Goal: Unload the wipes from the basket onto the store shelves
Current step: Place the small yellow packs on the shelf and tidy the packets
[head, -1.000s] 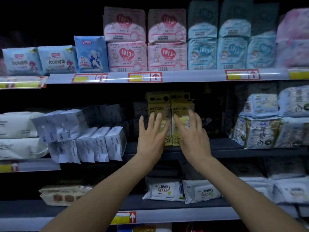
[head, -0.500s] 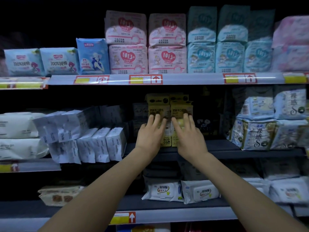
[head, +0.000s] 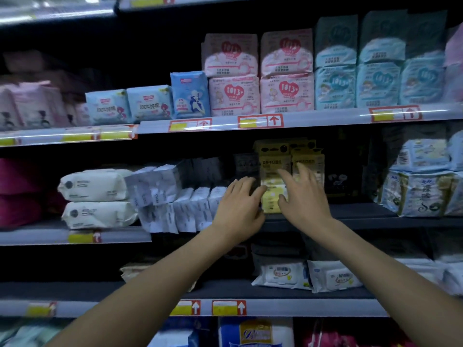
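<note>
Two yellow wipes packs [head: 274, 169] stand upright side by side on the dark middle shelf [head: 363, 219], with more yellow packs behind them. My left hand [head: 239, 209] is at the left pack's lower left side, fingers spread and thumb against the pack. My right hand [head: 304, 199] lies in front of both packs with straight fingers on their faces and the thumb low on the left pack. Neither hand curls round a pack. The basket is out of view.
Small grey-white packs [head: 183, 209] crowd the shelf just left of my left hand, with large white wipes packs [head: 95, 186] further left. Blue-and-white packs [head: 421, 194] stand at the right. Pink packs [head: 235, 93] fill the shelf above, white wipes packs [head: 283, 274] the shelf below.
Both hands have slid lower on the yellow packs, and the left one has moved off to the packs' left side. My view has swung left and up.
</note>
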Action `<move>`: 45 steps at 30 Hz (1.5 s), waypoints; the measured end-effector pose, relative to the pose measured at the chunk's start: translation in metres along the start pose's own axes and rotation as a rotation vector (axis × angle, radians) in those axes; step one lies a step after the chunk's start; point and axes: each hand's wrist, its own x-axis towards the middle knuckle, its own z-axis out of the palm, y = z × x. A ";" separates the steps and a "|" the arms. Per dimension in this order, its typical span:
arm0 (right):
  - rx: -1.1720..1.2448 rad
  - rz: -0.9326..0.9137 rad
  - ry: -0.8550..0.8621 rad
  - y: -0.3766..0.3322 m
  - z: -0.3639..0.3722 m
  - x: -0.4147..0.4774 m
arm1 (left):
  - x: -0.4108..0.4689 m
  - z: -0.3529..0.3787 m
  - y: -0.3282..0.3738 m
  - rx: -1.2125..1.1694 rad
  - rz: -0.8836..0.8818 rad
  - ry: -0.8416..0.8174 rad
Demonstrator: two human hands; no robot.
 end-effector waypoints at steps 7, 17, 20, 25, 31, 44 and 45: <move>0.101 -0.097 0.091 -0.083 0.027 -0.016 | -0.086 -0.022 -0.098 0.219 0.006 0.395; 0.048 -0.161 0.055 -0.172 0.100 -0.024 | -0.117 0.002 -0.180 0.359 -0.294 0.228; -0.004 -0.157 0.066 -0.173 0.116 -0.022 | -0.111 0.017 -0.184 0.324 -0.282 0.261; -0.035 -0.166 0.108 -0.168 0.136 -0.010 | -0.103 0.034 -0.197 0.324 -0.255 0.309; -0.091 -0.183 0.127 -0.170 0.140 -0.006 | -0.103 0.033 -0.198 0.299 -0.260 0.289; 0.261 -0.556 0.338 -0.328 0.119 -0.044 | -0.199 -0.042 -0.293 0.352 -0.458 0.460; 0.255 -0.562 0.277 -0.342 0.125 -0.039 | -0.206 -0.043 -0.308 0.362 -0.504 0.403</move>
